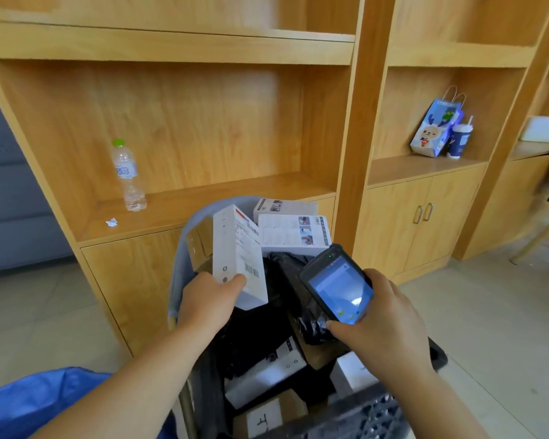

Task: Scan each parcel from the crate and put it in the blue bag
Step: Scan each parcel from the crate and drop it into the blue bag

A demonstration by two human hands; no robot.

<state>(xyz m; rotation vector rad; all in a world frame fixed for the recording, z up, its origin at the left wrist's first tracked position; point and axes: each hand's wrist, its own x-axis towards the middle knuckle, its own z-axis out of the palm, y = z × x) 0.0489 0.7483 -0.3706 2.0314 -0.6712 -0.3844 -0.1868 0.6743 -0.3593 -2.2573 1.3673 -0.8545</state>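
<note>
My left hand [208, 301] grips the lower end of a white box parcel [236, 248] and holds it upright over the crate, its barcode label facing right. My right hand [382, 324] holds a black handheld scanner [338, 286] with a lit blue screen, its top end aimed toward that label. The dark plastic crate [371, 413] below holds several parcels: white boxes [293, 229], brown cartons [268, 413] and black wrapped packages [260, 331]. A corner of the blue bag [35, 403] shows at the bottom left.
A wooden shelf unit fills the back. A water bottle [126, 175] stands on its left shelf near a paper scrap [111, 222]. A blue gift bag [435, 128] and a cup [460, 139] sit on the right shelf. Cabinet doors [422, 213] and tiled floor lie to the right.
</note>
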